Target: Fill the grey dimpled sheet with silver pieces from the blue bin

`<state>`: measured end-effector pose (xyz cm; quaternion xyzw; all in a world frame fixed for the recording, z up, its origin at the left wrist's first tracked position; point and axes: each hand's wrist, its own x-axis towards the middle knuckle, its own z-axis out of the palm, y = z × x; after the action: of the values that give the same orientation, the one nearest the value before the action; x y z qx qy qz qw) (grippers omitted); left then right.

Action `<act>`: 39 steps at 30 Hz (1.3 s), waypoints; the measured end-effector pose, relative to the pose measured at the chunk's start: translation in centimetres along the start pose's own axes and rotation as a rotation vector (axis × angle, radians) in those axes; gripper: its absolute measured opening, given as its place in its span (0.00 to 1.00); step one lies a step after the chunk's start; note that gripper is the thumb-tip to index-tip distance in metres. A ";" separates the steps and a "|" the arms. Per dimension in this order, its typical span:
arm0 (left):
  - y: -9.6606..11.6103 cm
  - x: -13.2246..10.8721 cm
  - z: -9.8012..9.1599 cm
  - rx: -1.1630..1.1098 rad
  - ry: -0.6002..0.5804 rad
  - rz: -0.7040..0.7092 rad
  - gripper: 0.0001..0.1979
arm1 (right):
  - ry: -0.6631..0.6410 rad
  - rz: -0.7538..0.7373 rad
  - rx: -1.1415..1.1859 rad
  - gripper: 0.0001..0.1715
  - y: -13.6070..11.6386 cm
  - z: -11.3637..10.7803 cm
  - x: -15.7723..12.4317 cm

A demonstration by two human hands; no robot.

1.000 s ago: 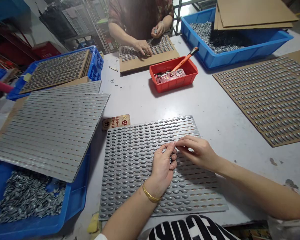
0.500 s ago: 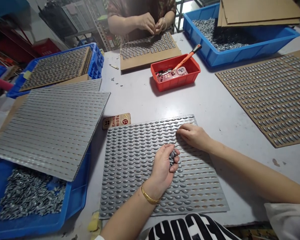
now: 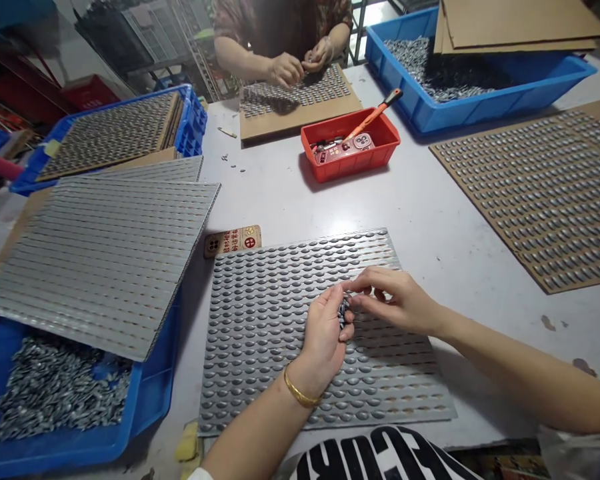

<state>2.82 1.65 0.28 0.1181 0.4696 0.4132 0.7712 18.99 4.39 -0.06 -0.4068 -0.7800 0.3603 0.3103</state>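
My left hand [image 3: 325, 330] is curled palm-up around a small heap of grey oval metal pieces [image 3: 343, 312], which show between thumb and fingers. Thumb and forefinger of my right hand [image 3: 403, 300] come together at that heap, close to the left thumb; whether a piece is between their tips is hidden. Both hands are over a grey slotted board [image 3: 405, 360]. Rows of the same oval pieces cover its left and middle parts, while bare slots show along the right side.
A patterned phone-like case [image 3: 233, 241] touches the board's far-left corner. Grey boards [image 3: 100, 247] overhang a blue bin [image 3: 153, 393] of loose pieces. Beyond are a red tray [image 3: 350, 167], a blue bin [image 3: 505, 103], a filled brown board [image 3: 535, 200] and a co-worker's hands [image 3: 300, 67].
My right hand has moved from the board's far right part, toward me and left, to the pieces in my left hand. My left hand stays almost still. The co-worker's hands have shifted slightly.
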 end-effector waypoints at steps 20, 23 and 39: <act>0.0 -0.3 0.2 0.048 -0.030 -0.040 0.11 | 0.072 0.000 0.034 0.12 0.1 -0.4 -0.1; -0.1 -0.3 0.5 0.069 -0.007 -0.011 0.11 | 0.131 -0.006 -0.023 0.09 -0.4 -0.2 -0.4; 0.7 -0.7 0.4 -0.031 0.016 -0.081 0.10 | 0.205 0.225 0.106 0.08 1.4 -0.2 -1.1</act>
<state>2.66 1.68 1.34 0.0838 0.4736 0.3900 0.7852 20.21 4.08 -1.31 -0.5092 -0.6737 0.3900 0.3671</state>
